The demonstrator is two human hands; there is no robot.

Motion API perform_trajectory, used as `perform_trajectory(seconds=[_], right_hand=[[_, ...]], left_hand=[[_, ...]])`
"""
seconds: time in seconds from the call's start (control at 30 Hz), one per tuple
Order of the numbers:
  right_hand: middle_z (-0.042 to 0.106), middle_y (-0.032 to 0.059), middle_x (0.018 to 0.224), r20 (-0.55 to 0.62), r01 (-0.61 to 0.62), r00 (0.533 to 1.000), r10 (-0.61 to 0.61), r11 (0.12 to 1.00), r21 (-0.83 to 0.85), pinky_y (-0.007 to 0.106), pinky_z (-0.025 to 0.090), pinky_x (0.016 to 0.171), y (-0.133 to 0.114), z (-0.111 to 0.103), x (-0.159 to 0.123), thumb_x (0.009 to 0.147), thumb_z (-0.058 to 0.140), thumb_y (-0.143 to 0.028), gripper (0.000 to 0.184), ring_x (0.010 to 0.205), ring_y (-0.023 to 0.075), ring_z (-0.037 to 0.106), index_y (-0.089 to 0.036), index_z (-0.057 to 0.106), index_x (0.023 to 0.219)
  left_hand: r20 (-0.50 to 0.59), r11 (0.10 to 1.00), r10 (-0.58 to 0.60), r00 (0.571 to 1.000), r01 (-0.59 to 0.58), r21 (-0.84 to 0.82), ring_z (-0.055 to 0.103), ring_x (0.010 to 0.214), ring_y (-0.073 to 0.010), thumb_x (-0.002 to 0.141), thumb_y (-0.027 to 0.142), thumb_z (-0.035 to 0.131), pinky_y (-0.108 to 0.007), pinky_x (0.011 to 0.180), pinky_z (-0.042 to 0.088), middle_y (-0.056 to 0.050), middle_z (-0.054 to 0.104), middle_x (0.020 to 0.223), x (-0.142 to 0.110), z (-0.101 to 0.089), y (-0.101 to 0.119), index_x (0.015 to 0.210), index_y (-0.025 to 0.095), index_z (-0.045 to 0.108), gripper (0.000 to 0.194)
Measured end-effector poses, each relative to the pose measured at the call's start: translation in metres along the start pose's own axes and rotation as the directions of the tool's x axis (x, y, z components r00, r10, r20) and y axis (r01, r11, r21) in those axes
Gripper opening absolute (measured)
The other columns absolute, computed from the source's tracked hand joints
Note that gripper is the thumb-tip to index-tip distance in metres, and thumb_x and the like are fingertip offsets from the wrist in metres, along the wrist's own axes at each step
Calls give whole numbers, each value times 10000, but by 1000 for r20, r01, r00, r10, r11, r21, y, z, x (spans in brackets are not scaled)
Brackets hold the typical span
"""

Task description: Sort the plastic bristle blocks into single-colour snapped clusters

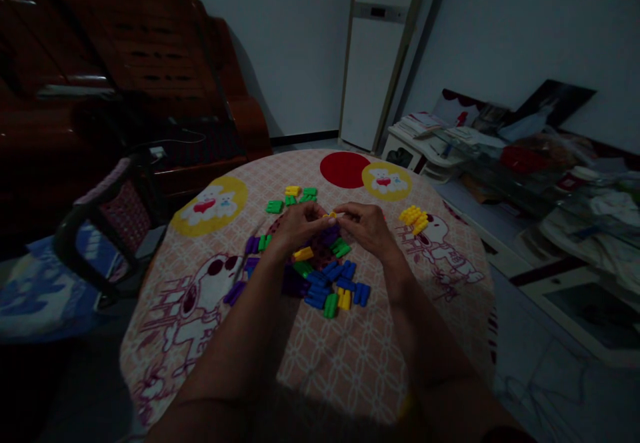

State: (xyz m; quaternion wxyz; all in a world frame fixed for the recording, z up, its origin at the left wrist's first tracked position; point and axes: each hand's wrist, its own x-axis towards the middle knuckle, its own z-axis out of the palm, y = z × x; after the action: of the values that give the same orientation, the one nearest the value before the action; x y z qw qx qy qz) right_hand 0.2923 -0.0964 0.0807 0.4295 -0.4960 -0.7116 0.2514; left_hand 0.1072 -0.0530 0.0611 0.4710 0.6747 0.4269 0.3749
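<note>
Over the middle of the table, my left hand (300, 224) and my right hand (367, 225) meet with pinched fingers at a small yellow plastic building block (332, 215). Fingertips cover much of that block. Beneath and around my hands lie loose blocks: blue blocks (319, 290), purple blocks (295, 283), green blocks (341, 248) and a yellow block (303, 254). Farther back is a small group of green blocks (309, 193). Right of my right hand sits a clump of yellow blocks (414, 218), apart from the others.
A patterned cloth covers the round table (340, 356). On the left stand a chair (115, 230) and a wooden sofa (150, 63). A low cabinet (450, 156) piled with papers and other items runs along the right. A tall white appliance (375, 70) stands behind.
</note>
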Motion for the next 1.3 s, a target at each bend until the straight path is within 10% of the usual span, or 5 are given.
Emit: perform_trajectory(seconds=[0.4,0.9,1.3], right_hand=[[694,7,757,196,-142,975,101,967,211,230,485,589,-2,-36,-8,762,718,-364,217,639,134,631,-169,724,856],[639,-5,576,119,-246,968,222,934,258,223,479,457,13,-30,-2,770,694,-425,257,484,125,594,-171,657,756],[669,-23,654,68,-171,985,158,924,342,226,497,494,3,-18,-2,699,755,-369,306,539,136,639,-174,677,921]], left_hand=[[34,993,45,998,-41,-110,554,598,-122,609,505,849,-236,538,408,3,617,677,-6,32,8,758,159,611,445],[168,901,38,985,38,-431,657,564,-139,696,348,822,-233,562,524,6,703,667,-10,35,12,1049,142,630,452],[-26,717,-245,969,163,-678,628,518,-67,790,176,774,-152,524,537,-7,691,695,-3,32,11,846,116,637,160]])
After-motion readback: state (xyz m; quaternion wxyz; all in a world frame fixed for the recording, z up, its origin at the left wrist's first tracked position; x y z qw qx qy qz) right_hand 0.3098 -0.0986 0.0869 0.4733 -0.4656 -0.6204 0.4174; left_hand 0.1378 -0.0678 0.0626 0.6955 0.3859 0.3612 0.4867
